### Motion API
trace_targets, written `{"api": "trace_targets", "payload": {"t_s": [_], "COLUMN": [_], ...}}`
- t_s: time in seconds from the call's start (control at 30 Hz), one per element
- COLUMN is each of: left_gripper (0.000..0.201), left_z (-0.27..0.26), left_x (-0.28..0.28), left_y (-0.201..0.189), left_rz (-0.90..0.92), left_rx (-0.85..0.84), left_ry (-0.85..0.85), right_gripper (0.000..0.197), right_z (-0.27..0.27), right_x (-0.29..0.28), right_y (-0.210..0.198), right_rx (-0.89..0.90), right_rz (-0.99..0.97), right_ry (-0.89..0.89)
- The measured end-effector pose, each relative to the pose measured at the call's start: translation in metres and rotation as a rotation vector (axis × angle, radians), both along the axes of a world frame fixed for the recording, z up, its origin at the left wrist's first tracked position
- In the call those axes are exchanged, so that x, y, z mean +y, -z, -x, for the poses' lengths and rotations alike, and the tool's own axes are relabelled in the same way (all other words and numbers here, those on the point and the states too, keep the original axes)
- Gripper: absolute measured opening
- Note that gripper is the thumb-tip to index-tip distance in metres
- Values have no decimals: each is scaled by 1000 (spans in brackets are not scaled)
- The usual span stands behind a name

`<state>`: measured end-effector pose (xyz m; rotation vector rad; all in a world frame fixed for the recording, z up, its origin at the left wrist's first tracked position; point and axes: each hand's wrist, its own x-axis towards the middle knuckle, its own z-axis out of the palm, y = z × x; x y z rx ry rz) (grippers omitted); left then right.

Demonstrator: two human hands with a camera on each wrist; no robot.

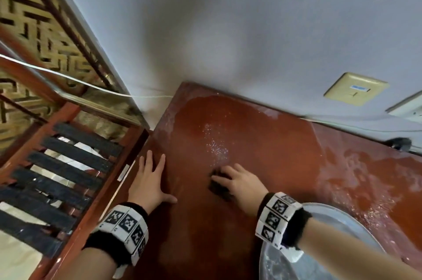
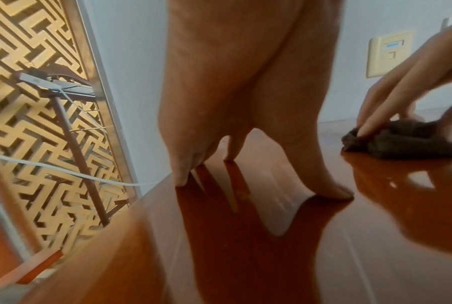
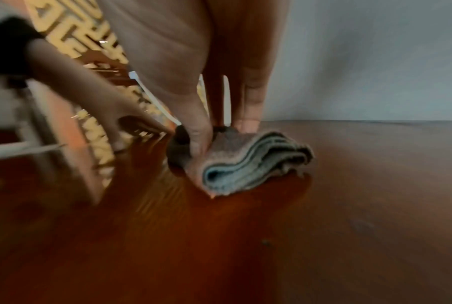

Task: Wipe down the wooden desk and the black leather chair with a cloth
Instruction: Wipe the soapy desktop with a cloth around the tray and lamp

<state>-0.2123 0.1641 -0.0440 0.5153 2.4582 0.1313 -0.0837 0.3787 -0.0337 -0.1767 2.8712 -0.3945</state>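
Note:
The reddish wooden desk (image 1: 274,154) (image 2: 271,257) (image 3: 323,226) fills the middle of the head view, streaked with wet film and droplets. My left hand (image 1: 149,177) (image 2: 232,102) (image 3: 89,98) lies near the desk's left edge, fingers spread and pressing on the wood. To its right, my right hand (image 1: 235,182) (image 2: 406,82) (image 3: 193,82) holds a dark folded cloth (image 1: 217,188) (image 2: 401,142) (image 3: 251,164) against the desktop, thumb on its near side and fingers on top. No black leather chair is identifiable.
A grey round basin (image 1: 342,218) sits on the desk under my right forearm. Behind the desk is a wall with a beige socket plate (image 1: 355,89) (image 2: 391,53) and a black plug (image 1: 399,143). Left of the desk stand a red frame with black slats (image 1: 68,165), a patterned panel (image 1: 34,28) and a white cable (image 1: 68,78).

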Motion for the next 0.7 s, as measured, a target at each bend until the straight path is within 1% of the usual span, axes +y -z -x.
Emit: {"api": "trace_targets", "payload": {"t_s": [0.03, 0.07, 0.1, 0.13, 0.17, 0.2, 0.27, 0.3, 0.37, 0.4, 0.47, 0.5, 0.57, 0.63, 0.7], "left_gripper": [127, 128, 128, 128, 127, 127, 126, 127, 129, 131, 134, 134, 131, 126, 123], "left_z": [1, 2, 1, 1, 0, -1, -1, -1, 2, 3, 8, 10, 17, 25, 31], "left_x": [0, -1, -2, -3, -5, -6, -7, -7, -5, -4, -1, 0, 3, 7, 10], "left_y": [1, 1, 2, 2, 2, 3, 3, 3, 3, 3, 2, 2, 1, 0, -1], "left_rz": [3, 2, -6, -17, -27, -34, -35, -33, -24, -20, -8, -5, -15, -37, -38], "left_rx": [-9, -11, -7, 1, 10, 18, 26, 23, 15, 9, 1, -1, -8, -8, -6], "left_ry": [1, 2, 3, 4, 8, 14, 22, 21, 23, 26, 41, 48, 50, 44, 52], "right_gripper": [59, 60, 56, 46, 37, 33, 42, 45, 46, 50, 65, 73, 78, 66, 55], "right_z": [1, 5, 11, 20, 30, 38, 47, 49, 49, 48, 40, 37, 32, 25, 18], "right_x": [-8, -5, 4, 21, 43, 65, 95, 95, 62, 40, -1, -12, -14, -2, 13], "right_y": [2, 10, 12, 12, 10, 6, -5, -8, -20, -23, -29, -27, -23, -15, -5], "right_rx": [24, 27, -3, -16, -20, -34, -90, -101, -113, -169, -300, -302, -220, -120, -8], "right_rz": [11, -32, -42, -34, -30, -38, -122, -125, -101, -96, -159, -196, -275, -350, -354], "right_ry": [-61, -76, -39, 45, 169, 310, 547, 578, 414, 272, 17, -69, -203, -304, -409]}}
